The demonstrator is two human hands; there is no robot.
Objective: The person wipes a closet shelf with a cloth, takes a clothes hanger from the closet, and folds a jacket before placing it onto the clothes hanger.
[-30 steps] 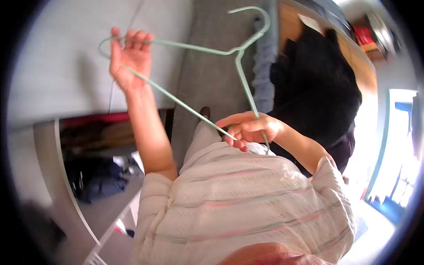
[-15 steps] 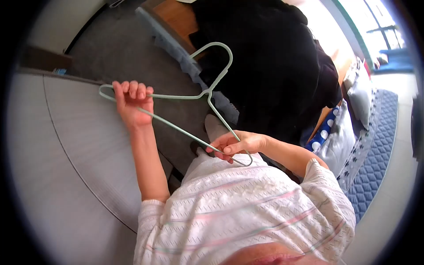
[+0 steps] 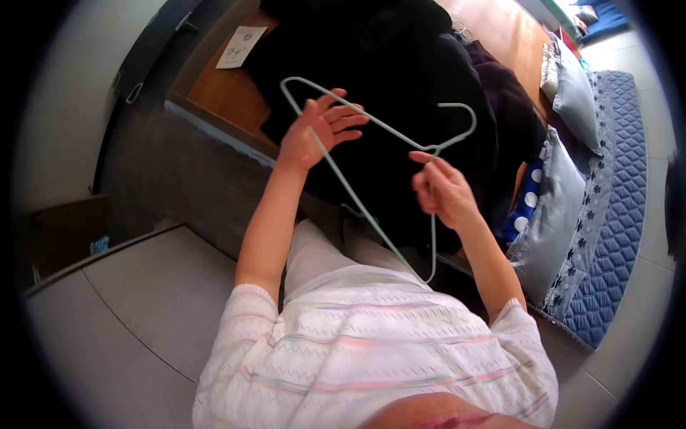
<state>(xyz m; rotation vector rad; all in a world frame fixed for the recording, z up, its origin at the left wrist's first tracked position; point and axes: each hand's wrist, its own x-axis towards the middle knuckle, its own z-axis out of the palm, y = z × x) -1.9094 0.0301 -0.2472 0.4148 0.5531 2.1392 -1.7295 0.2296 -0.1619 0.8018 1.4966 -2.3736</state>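
A pale green hanger (image 3: 357,198) is held up in front of my body, its hook at the upper right. My left hand (image 3: 321,131) is at the hanger's far left end, passing through the frame with its fingers spread. On the right, my right hand (image 3: 444,187) has its fingers closed on the hanger just below the hook. Behind the hanger, a large heap of black clothing (image 3: 371,57) lies on a wooden surface (image 3: 229,93).
A paper sheet (image 3: 241,47) lies on the wood at the upper left. Grey pillows (image 3: 554,214) and a blue quilted mat (image 3: 607,257) are at the right. A grey cabinet (image 3: 150,286) stands at the lower left.
The view has turned toward the black clothing. My right hand has shifted from the hanger's lower corner to near the hook. My left hand's fingers have spread off the bar.
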